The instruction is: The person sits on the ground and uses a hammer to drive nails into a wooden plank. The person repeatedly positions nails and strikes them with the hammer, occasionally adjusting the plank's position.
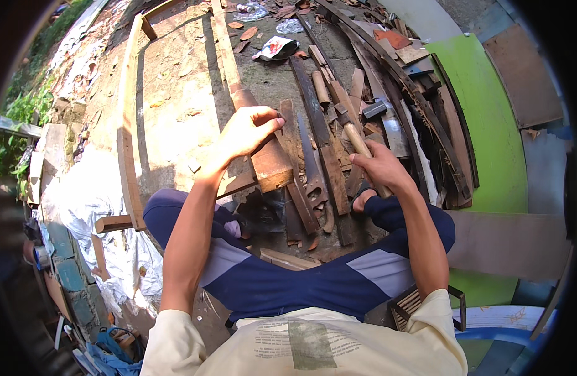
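Note:
My right hand (pixel 384 168) is closed round the pale wooden handle of a hammer (pixel 357 139), whose dark head points away from me over the scrap wood. My left hand (pixel 251 130) rests over a thick brown wooden block (pixel 273 168), thumb and forefinger pinched together. Whatever is between those fingertips is too small to make out. The block lies in front of me at the near end of a long pale wooden rail (pixel 224 53). Between the block and the hammer, a handsaw (pixel 313 172) lies on the ground among wooden strips.
A long wooden frame bar (pixel 127 119) stands at the left, beside crumpled white sheeting (pixel 100 210). Dark planks (pixel 323 144) and scrap wood cover the ground to the right. A green panel (pixel 489 119) stands beyond them. Plastic litter (pixel 276 48) lies ahead; my bent legs flank the work.

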{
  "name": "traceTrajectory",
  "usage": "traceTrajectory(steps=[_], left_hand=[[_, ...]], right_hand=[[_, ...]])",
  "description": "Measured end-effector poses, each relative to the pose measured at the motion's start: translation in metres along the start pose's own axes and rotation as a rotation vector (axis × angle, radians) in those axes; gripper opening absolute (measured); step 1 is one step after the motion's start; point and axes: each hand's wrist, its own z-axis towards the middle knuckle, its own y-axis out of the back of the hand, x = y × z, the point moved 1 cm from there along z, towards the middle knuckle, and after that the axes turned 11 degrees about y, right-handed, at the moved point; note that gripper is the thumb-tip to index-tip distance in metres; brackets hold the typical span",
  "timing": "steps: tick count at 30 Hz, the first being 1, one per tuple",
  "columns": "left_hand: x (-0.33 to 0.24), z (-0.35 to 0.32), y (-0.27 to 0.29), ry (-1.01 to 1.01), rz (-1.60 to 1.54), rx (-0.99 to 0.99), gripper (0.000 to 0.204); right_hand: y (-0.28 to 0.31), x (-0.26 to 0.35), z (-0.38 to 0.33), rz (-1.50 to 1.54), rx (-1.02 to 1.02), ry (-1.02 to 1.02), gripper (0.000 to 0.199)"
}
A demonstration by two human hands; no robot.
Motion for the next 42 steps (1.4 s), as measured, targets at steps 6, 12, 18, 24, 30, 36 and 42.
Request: traceTrajectory(steps=[6, 12, 18, 24, 30, 36, 42], left_hand=[[0.012, 0.004, 0.005, 0.093, -0.086, 0.068, 0.027], [-0.009, -0.006, 0.004, 0.093, 0.193, 0.018, 0.022], [-0.011, -0.007, 0.004, 0.166, 0.184, 0.056, 0.02], [-0.019, -0.006, 0.003, 0.205, 0.185, 0.032, 0.021], [-0.015, -0.004, 0.004, 0.312, 0.146, -0.002, 0.025], [-0.016, -0.006, 0.001, 0.277, 0.197, -0.032, 0.026], [-0.019, -0.001, 0.002, 0.266, 0.411, -0.034, 0.024]], right_hand=[[-0.029, 0.027, 0.027, 0.122, -0.027, 0.085, 0.043], [-0.039, 0.027, 0.033, 0.107, 0.043, 0.046, 0.054], [-0.032, 0.033, 0.034, 0.175, 0.067, 0.005, 0.051], [-0.029, 0.039, 0.031, 0.142, 0.034, 0.044, 0.056], [-0.042, 0.034, 0.042, 0.213, 0.04, 0.028, 0.058], [-0.049, 0.038, 0.045, 0.263, 0.016, 0.018, 0.045], [-0.047, 0.04, 0.044, 0.27, 0.052, 0.036, 0.047]])
